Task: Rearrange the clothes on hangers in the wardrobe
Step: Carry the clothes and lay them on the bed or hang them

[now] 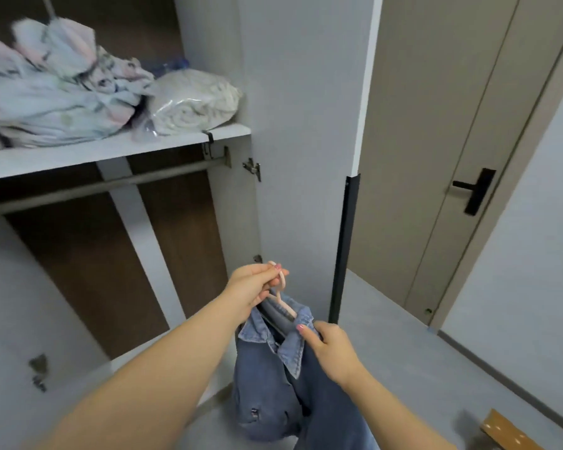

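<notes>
The left hand (252,284) grips the hook of a pink hanger (281,295) carrying a denim shirt (267,378), held low in front of the open wardrobe; the right hand (330,347) pinches its collar. The step looks like hanging: next, lift the hook up over the bare rail (104,186).

Blue denim shirt (270,378), pink hanger (281,289), grey rail (111,186)
</notes>
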Tool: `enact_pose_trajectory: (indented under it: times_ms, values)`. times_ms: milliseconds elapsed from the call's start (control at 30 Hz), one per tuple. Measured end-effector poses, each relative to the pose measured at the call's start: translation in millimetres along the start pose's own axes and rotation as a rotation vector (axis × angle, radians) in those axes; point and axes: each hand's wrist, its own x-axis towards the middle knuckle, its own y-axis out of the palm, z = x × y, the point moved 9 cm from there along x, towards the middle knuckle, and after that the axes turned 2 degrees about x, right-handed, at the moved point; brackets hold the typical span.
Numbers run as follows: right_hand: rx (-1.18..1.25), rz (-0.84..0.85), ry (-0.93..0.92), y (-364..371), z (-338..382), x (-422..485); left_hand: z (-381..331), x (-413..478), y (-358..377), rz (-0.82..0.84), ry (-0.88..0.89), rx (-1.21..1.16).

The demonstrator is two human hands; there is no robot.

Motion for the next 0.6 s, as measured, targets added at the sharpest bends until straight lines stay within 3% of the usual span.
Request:
enact_pose_trajectory:
  times_ms: [300,600]
  values:
    - [0.018,0.238,-0.158,117,66,113,-23,40,-143,-0.348,0.008,-0.155]
    - [0.025,0.334,-0.259,219,136,230,-58,120,-275,-0.462,0.022,-0.159]
